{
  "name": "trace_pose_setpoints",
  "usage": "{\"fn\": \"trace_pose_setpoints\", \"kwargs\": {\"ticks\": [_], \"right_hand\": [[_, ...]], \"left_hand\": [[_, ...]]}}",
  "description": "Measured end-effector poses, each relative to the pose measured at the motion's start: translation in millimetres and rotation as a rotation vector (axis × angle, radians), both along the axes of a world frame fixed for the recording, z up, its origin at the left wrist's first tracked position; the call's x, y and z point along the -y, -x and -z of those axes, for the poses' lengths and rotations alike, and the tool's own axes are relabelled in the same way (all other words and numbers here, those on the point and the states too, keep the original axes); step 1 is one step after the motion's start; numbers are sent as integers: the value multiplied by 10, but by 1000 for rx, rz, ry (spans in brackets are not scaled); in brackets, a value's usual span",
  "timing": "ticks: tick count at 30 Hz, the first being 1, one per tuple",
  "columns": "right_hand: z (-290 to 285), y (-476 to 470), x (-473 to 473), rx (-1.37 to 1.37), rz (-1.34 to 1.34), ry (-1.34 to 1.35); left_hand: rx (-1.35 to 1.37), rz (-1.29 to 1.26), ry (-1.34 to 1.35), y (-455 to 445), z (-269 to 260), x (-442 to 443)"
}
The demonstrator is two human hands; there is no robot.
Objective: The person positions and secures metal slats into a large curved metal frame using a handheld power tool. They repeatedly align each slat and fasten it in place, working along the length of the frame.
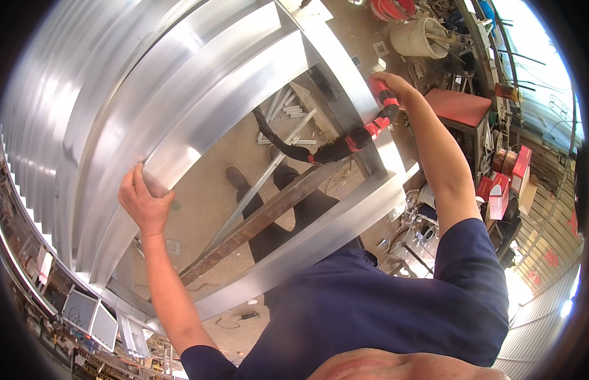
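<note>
My left hand (145,202) grips the near end of a bright metal slat (213,128), its thumb on one side and its fingers on the other. More long metal slats (109,109) lie side by side beyond it. At the right, my right hand (389,85) is closed around the red handle (378,88) of a tool; its working end is hidden. A black cable bound with red tape (337,149) hangs from the handle across the metal frame (349,80). A wide metal profile (299,247) crosses just in front of my body.
A rusty steel bar (256,228) runs below the frame opening, above my legs. Cut metal pieces (294,111) lie on the floor. A white bucket (418,38), a cabinet with a red top (458,105) and red boxes (508,180) stand at the right.
</note>
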State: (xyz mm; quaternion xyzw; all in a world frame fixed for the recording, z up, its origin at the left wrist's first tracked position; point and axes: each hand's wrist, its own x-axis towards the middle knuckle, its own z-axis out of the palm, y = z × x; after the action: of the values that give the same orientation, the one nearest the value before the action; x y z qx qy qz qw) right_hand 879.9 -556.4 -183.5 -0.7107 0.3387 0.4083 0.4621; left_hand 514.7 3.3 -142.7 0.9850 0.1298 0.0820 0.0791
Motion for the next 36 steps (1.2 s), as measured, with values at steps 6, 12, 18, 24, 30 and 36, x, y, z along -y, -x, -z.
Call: {"fn": "trace_pose_setpoints", "kwargs": {"ticks": [6,12,18,24,30,36], "right_hand": [[196,-142,99,-13,-69,-40],[-643,59,-429,600,-640,664],[-1123,567,-1738,1427,-1408,320],[-817,239,-2101,1470,-1744,492],[-784,212,-2029,1524,-1746,426],[-801,232,-2070,1585,-1667,374]], "left_hand": [[-17,5,-24,22,9,-17],[3,6,-36,60,75,-39],[14,19,-33,50,52,-62],[34,14,-34,41,62,-51],[58,8,-43,44,69,-48],[46,-3,-38,26,41,-24]]}}
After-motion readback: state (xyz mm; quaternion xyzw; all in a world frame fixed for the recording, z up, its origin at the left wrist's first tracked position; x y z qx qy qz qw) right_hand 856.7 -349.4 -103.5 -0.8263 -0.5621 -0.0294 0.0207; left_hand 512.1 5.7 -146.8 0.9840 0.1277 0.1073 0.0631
